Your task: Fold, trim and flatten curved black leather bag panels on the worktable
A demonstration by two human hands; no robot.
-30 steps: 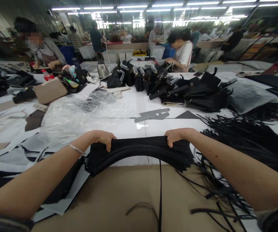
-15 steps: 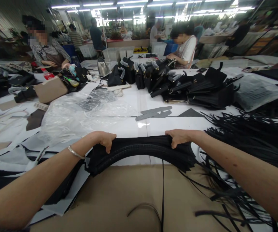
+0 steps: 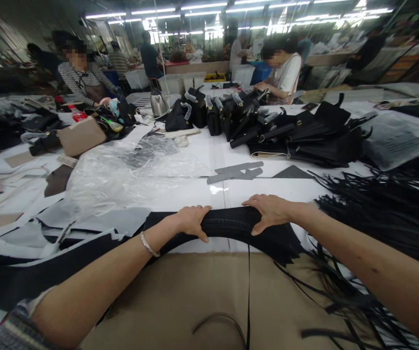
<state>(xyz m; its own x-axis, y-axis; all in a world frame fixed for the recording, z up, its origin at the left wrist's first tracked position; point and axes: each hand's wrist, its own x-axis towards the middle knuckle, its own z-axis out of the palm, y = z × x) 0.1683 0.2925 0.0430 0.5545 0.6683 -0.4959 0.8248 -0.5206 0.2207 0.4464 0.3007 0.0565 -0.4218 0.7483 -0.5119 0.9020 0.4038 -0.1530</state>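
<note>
A curved stack of black leather-like pieces lies across the near part of the white table, arching away from me. My left hand grips it left of centre, with the fingers over the far edge and the thumb on the near edge. Right of centre, my right hand grips the same stack, its thumb pressed to the near side. The hands are a short distance apart, and the stack shows between them. My left forearm covers part of the stack's left end.
Black strips pile up at the right. A clear plastic sheet, grey strips and several black bags lie beyond. A brown board is nearest me. A steel kettle stands farther back; co-workers are across the table.
My left hand has moved right along the stack, closer to my right hand. My right hand has spread its grip slightly and shifted little. The stack stays in place.
</note>
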